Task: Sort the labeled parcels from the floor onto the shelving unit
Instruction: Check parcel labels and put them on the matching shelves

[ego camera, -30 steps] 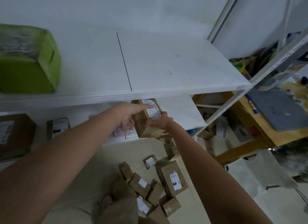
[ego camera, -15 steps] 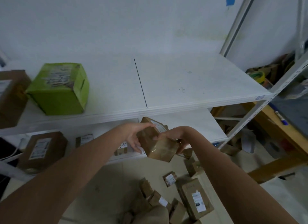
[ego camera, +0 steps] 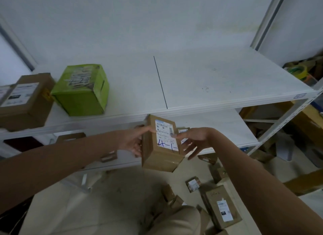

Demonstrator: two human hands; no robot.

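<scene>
Closest in, straight below the held parcel (ego camera: pixel 161 143): beige trouser knee (ego camera: pixel 174 220). On the floor (ego camera: pixel 87 208), below and to the right of the held parcel: loose parcels (ego camera: pixel 219 206), brown, white labels showing on some. One small parcel (ego camera: pixel 193 184) nearer the held parcel than the rest.

Held parcel: brown carton, off the floor, in front of the shelving unit (ego camera: pixel 227 80), tilted, label face up, blue handwriting on the label.

Left hand (ego camera: pixel 132 141) on its left side: thumb on top by the label edge, fingers curled round the side, gripping.

Right hand (ego camera: pixel 194 140) at its right edge: one fingertip on the label, other fingers spread and fairly straight, not wrapped round it.

Behind the held parcel: lower shelf (ego camera: pixel 236 128), a few small cartons there, mostly hidden.

Above the held parcel: upper board with dark seam line (ego camera: pixel 160 82). Up and left of the held parcel on that board: green box (ego camera: pixel 82 91), just beside it a brown labeled box (ego camera: pixel 24 101). Far up-right of the held parcel: tape rolls (ego camera: pixel 298 72), blurred.
</scene>
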